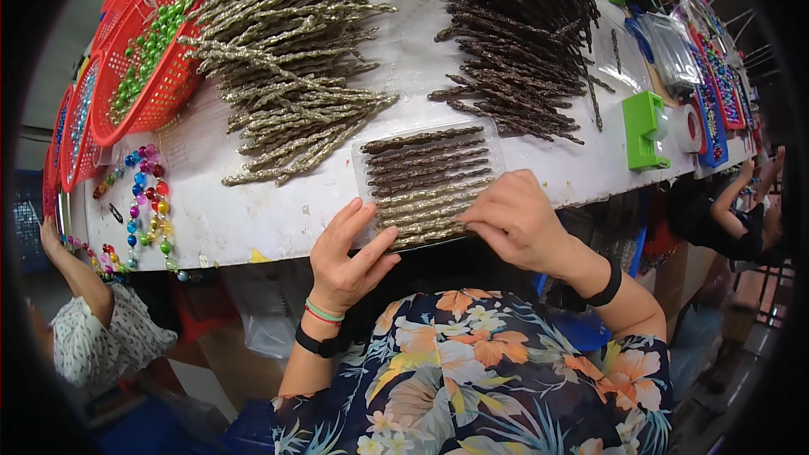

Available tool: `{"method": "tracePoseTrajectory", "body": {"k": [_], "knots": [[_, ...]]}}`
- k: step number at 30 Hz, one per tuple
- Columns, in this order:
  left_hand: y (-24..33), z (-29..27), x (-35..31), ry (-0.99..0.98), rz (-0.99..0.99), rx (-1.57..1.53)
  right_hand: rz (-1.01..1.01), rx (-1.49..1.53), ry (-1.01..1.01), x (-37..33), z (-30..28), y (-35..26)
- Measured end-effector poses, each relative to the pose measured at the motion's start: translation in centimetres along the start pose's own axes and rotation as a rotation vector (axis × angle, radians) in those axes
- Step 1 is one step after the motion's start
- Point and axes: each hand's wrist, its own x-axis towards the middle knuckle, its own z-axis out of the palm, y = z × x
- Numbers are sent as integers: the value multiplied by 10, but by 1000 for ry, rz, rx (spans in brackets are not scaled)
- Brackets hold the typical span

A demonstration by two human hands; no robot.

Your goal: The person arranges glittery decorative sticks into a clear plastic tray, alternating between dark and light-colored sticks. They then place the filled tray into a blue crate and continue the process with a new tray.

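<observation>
In front of me a clear plastic tray [359, 173] lies at the table's near edge. Several dark brown twisted sticks [428, 156] fill its far part, side by side. Gold twisted sticks [425, 206] lie parallel to them in the near part. My left hand [341, 263] is at the tray's left near corner, fingers apart, fingertips by the ends of the gold sticks. At the right ends of those sticks, my right hand [524, 223] has thumb and fingers pinched together on a gold stick, which they partly hide.
Beyond the tray are a heap of gold sticks [286, 67] and a heap of dark sticks [522, 42]. Red baskets of beads [181, 59] and bead strings [152, 202] lie left. A green tape dispenser [642, 131] stands right. Other people sit at both sides.
</observation>
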Motion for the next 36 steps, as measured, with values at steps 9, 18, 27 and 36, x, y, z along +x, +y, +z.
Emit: {"method": "tracePoseTrajectory", "body": {"k": [9, 18, 27, 36], "knots": [[0, -2, 1, -63, 72, 92, -197, -246, 133, -41, 13, 20], [8, -3, 2, -74, 18, 113, 76, -141, 430, -42, -19, 38], [11, 2, 6, -69, 5, 208, 407, -443, 771, -62, -119, 92], [9, 8, 8, -94, -64, 184, 581, -375, 633, -70, -217, 167]]}}
